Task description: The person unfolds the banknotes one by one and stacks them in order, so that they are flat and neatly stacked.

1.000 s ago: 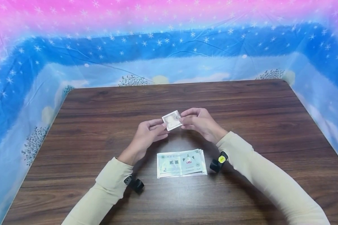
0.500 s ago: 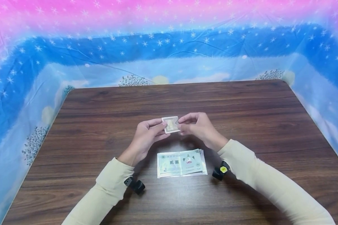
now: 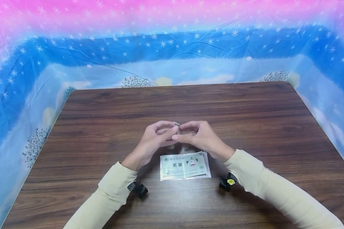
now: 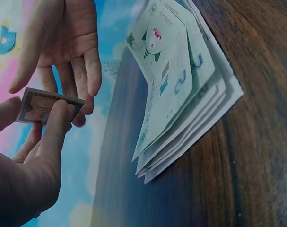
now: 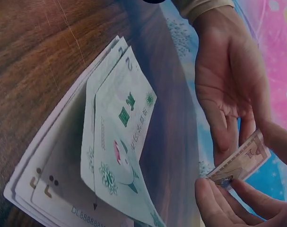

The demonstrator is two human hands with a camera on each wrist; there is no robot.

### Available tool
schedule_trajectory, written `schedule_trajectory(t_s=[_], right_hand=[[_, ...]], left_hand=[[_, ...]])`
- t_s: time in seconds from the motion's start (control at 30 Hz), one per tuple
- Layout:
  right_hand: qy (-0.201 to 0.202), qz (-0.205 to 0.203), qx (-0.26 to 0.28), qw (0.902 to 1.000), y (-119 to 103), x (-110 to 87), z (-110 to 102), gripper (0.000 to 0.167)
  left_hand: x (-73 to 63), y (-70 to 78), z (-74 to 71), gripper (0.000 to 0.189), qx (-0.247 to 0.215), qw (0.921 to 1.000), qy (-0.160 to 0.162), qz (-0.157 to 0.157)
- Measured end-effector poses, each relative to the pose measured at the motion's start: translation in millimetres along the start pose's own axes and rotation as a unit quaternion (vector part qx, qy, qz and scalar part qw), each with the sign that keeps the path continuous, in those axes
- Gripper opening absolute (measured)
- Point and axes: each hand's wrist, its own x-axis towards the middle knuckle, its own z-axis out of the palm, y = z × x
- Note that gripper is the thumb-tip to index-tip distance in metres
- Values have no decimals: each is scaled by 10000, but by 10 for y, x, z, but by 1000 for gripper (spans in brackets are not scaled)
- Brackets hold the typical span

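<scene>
A small banknote (image 5: 242,161), brownish and folded into a little packet, is held up above the table between both hands. My left hand (image 3: 153,136) pinches one side of it between thumb and fingers. From the other side, my right hand (image 3: 203,135) grips it with thumb and fingertips, so the head view shows only a thin edge. Just nearer than the hands lies a stack of play banknotes (image 3: 184,167), the top one green with a "2" and a cartoon creature. The wrist views show these notes creased and slightly raised.
The dark wood-grain table (image 3: 103,111) spreads out around the hands. Behind it and at its sides hangs a pink and blue snowflake cloth (image 3: 172,41). Black cameras sit on both wrists, the left camera (image 3: 139,190) beside the stack.
The packet has turned from facing the head camera to nearly edge-on. The right hand has come down and closer to the left. The stack has stayed in place.
</scene>
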Motion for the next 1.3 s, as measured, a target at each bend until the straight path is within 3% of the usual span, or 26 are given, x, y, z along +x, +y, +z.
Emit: schedule_trajectory(t_s=[0.43, 0.7, 0.9, 1.13, 1.2, 1.3], right_hand=[[-551, 126, 445, 9974, -54, -134, -79, 50], [-472, 354, 1078, 9924, -14, -218, -158, 41], [-436, 444, 987, 9932, 60, -272, -203, 33], [-491, 526, 814, 9941, 149, -327, -262, 34], [-451, 425, 609, 9962, 189, -339, -271, 35], [-475, 202, 66, 9986, 267, -370, -274, 37]], left_hand=[[-83, 12, -14, 35, 273, 9994, -173, 83], [-176, 14, -64, 30, 727, 9973, 86, 26], [-250, -24, -119, 30, 1157, 9932, 87, -128], [-295, -67, -151, 28, 1369, 9898, -217, -329], [-299, -79, -161, 27, 1582, 9861, -377, -335], [-317, -96, -177, 25, 2118, 9745, -667, -313]])
